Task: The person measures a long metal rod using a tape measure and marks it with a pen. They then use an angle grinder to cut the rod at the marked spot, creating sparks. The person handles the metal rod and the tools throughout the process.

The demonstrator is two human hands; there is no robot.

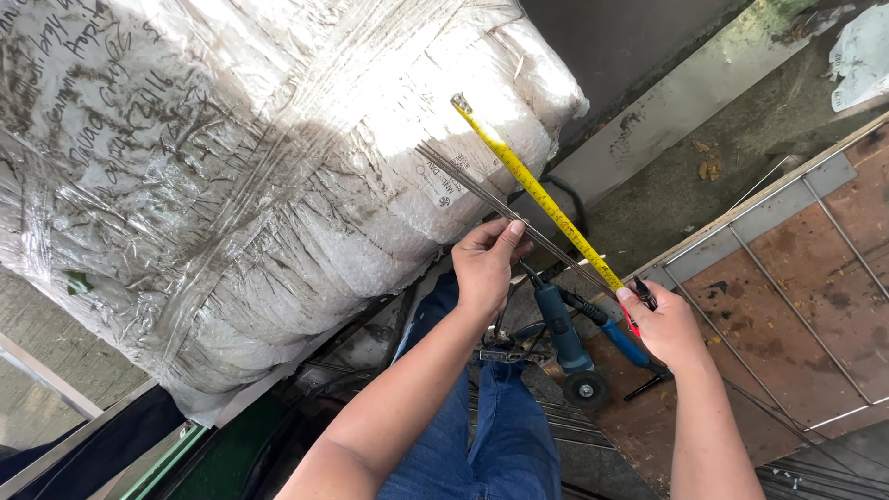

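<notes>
Centre of frame: our left hand (483, 264) has its fingers closed in a pinch on a bundle of thin metal rods (482, 190), which run up and left across the big plastic-wrapped white bale (231, 176) filling the upper left. Our right hand (669, 326), lower right of centre, grips the near end of a yellow tape measure (532, 196), fingers closed around the blade, with what looks like a red marker tucked in the same grip. The tape lies just beside the rods, nearly parallel, its hook end reaching a little past their far tips. Judged from this, the measuring is mid-way: tape laid out along the rods, no mark visible on them, no cut made. A blue angle grinder (567, 347) lies untouched below the hands, over our jeans-clad knees. At right, a rust-brown board (787, 287) carries a partly built wire frame (787, 231).
</notes>
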